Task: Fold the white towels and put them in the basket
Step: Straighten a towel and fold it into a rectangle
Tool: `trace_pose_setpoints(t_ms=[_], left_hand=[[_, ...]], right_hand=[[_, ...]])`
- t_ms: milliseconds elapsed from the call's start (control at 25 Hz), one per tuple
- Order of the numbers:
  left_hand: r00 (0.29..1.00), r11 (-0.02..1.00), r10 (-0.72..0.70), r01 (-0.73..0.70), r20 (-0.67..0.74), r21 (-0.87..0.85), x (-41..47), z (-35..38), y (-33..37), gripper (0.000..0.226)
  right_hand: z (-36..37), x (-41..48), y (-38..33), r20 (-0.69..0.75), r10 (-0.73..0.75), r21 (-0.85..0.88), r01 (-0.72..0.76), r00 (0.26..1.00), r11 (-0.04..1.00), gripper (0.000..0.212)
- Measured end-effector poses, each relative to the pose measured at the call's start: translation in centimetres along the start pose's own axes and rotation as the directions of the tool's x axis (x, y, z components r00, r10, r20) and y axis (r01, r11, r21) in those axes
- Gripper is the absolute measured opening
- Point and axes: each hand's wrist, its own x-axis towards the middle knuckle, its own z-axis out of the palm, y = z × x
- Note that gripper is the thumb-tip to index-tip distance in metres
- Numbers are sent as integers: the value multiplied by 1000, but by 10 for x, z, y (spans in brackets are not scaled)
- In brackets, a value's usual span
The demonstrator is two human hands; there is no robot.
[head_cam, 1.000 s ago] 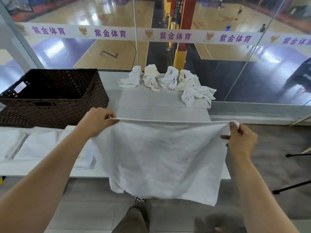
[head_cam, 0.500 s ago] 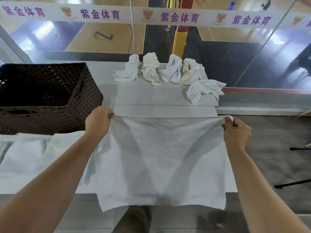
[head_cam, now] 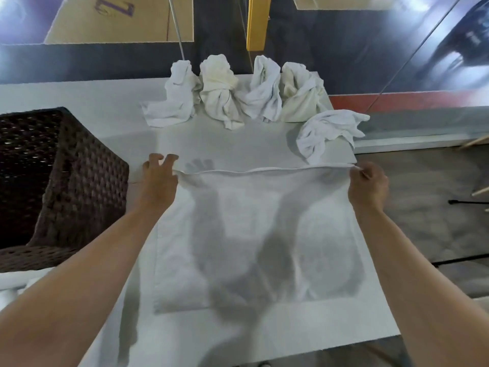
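Observation:
A white towel (head_cam: 254,234) lies spread flat on the white table (head_cam: 238,144) in front of me. My left hand (head_cam: 158,178) holds its far left corner, with the fingers partly lifted above the edge. My right hand (head_cam: 369,185) pinches the far right corner, and a tip of cloth sticks out of the pinch. The far edge runs taut between the two hands. A dark brown wicker basket (head_cam: 79,186) stands at the left, just beside my left hand; its inside is mostly out of view.
Several crumpled white towels (head_cam: 219,94) stand in a row at the table's far edge, and one more towel (head_cam: 325,131) lies near the far right corner. White cloth (head_cam: 10,284) lies in front of the basket. A glass wall rises behind the table, with grey floor to the right.
The towel hung in the air from both hands; it has come forward and down and now lies flat on the table. My view has tilted downward.

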Motion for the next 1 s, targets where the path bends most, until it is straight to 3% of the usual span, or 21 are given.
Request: trace_pose_setpoints(t_ms=[160,360,480,640,840,1000], left_hand=[[995,999,9,-5,99,-38,-7,40,-2,51],[958,999,44,-39,283,-21,-87,94,-1,50],[955,999,21,-34,295,38,-147,113,4,56],[955,998,-37,19,295,65,-215,131,2,76],[955,988,-89,49,282,144,-244,139,11,77],[944,978,-165,119,284,173,-258,139,39,69]], right_hand=[[21,-12,28,175,-3,8,1,985,1000,42],[18,-60,90,354,75,-305,40,932,952,38],[8,-88,124,468,149,-477,107,871,873,47],[-13,-122,160,572,187,-647,299,799,702,77],[-43,-153,184,565,147,-689,367,812,625,83],[-74,-162,201,622,67,-650,466,780,600,78]])
